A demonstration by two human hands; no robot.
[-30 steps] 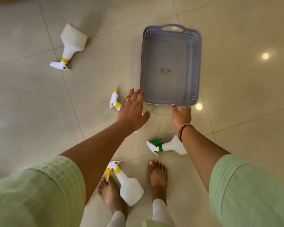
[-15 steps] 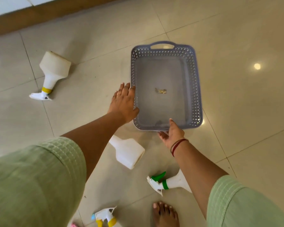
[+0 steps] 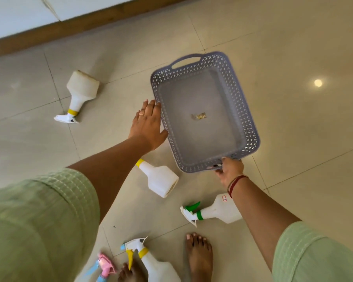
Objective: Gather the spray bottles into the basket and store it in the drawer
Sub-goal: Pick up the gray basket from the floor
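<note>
A grey perforated basket (image 3: 251, 127) is tilted on the tiled floor, holding only a small scrap. My right hand (image 3: 229, 171) grips its near rim. My left hand (image 3: 148, 125) lies flat and open against its left wall. White spray bottles lie around on the floor: one with a yellow collar (image 3: 81, 92) far left, one (image 3: 159, 179) under my left forearm, one with a green trigger (image 3: 216, 210) below my right wrist, one with a yellow trigger (image 3: 149, 261) by my feet. A pink and blue sprayer (image 3: 105, 265) shows at the bottom edge.
A wooden skirting board (image 3: 69, 31) and a white wall run along the top left. My bare feet (image 3: 199, 253) stand among the near bottles. Beige floor tiles (image 3: 304, 139) stretch to the right of the basket.
The view has lifted and shifted. My right hand has closed on the basket's near rim and the basket has turned and tilted. My left hand has flattened along its left wall.
</note>
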